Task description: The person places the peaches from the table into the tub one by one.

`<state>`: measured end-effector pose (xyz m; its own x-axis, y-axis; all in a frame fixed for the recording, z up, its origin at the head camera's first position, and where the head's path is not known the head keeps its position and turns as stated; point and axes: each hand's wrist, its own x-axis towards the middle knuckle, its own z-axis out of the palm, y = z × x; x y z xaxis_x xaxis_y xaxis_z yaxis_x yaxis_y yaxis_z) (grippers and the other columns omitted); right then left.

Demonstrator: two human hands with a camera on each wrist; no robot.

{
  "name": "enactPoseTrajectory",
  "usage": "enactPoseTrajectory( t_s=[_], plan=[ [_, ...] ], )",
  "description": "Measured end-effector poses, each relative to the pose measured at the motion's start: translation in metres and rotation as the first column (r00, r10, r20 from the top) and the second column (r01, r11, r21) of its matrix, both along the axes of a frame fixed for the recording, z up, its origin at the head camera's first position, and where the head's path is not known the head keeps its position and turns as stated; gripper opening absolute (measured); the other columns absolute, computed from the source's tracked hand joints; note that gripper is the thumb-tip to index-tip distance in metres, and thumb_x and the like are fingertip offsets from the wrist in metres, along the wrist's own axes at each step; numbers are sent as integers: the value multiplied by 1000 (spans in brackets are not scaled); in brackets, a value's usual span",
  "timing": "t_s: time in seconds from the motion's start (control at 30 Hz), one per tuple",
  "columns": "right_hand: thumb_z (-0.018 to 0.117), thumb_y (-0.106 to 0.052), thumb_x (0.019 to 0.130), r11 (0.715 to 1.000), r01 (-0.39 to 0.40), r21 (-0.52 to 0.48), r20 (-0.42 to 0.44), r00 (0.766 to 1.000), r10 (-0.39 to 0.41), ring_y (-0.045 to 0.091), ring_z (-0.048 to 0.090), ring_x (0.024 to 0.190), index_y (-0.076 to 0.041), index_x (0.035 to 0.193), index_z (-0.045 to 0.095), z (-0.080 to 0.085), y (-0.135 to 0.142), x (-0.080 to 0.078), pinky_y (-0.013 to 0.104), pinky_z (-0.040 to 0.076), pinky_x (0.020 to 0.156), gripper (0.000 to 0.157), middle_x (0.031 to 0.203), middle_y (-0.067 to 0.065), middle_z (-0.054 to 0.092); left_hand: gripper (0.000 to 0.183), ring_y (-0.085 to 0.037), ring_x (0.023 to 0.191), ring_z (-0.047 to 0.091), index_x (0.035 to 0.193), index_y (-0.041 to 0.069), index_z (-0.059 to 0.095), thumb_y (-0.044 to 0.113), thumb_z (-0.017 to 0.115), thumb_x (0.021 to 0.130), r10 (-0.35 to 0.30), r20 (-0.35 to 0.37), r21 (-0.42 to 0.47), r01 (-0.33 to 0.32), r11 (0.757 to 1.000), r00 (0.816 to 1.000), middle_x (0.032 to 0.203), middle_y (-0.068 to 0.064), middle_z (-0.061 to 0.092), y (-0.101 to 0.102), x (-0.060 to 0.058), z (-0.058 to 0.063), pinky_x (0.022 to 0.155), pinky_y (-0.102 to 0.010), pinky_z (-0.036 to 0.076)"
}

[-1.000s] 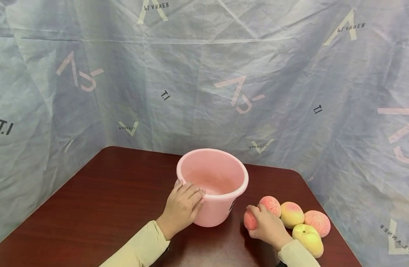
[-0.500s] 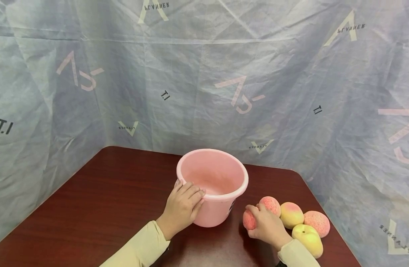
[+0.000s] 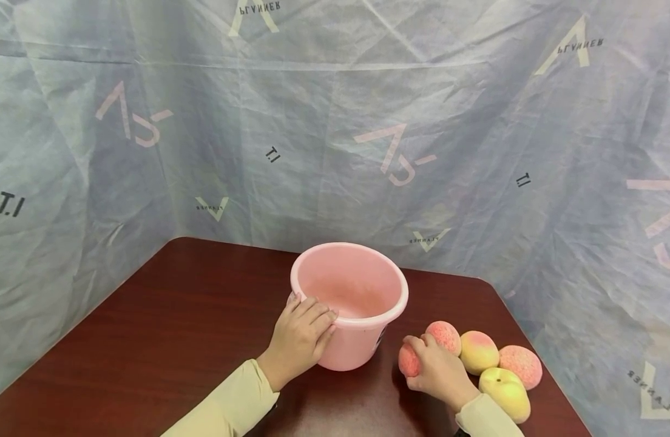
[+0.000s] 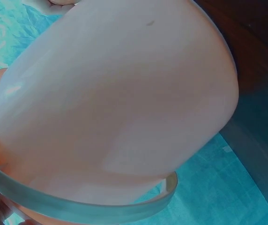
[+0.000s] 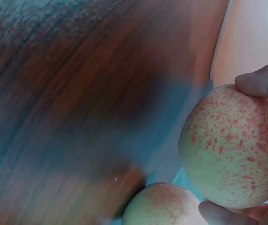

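Note:
A pink plastic bucket (image 3: 348, 349) stands upright near the middle of the table, and no fruit shows inside. My left hand (image 3: 298, 340) grips its near-left rim, fingers laid over the edge. The bucket's smooth wall (image 4: 124, 93) fills most of the left wrist view. To the right of it, my right hand (image 3: 440, 370) holds a red-speckled peach (image 3: 408, 360). In the right wrist view that peach (image 5: 232, 150) sits between thumb and fingers. Just behind the hand lies another speckled peach (image 3: 443, 337).
Further right lie a yellow-pink peach (image 3: 479, 352), a speckled pink one (image 3: 521, 366) and a yellow one (image 3: 504, 394), close to the right edge of the dark red wooden table (image 3: 193, 315). Grey printed cloth (image 3: 324, 121) hangs behind and at both sides.
Both hands, the bucket and the peaches keep their places. Only the head view shifts very slightly.

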<state>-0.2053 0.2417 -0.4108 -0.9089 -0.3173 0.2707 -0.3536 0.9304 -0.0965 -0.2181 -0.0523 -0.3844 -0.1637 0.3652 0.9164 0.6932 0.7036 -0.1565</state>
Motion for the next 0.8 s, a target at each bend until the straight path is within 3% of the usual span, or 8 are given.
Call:
enactPoseTrajectory(
  t_s=[0.8],
  plan=[
    [80, -28, 54, 1000, -9, 21, -2, 1000, 9, 22, 59, 73, -12, 113, 62, 5, 4, -2, 37, 47, 51, 63, 95, 10, 56, 37, -23, 88, 60, 93, 11, 70, 29, 39, 102, 2, -9, 0, -2, 1000, 1000, 88, 0, 64, 1, 0, -1, 82, -50, 47]
  ],
)
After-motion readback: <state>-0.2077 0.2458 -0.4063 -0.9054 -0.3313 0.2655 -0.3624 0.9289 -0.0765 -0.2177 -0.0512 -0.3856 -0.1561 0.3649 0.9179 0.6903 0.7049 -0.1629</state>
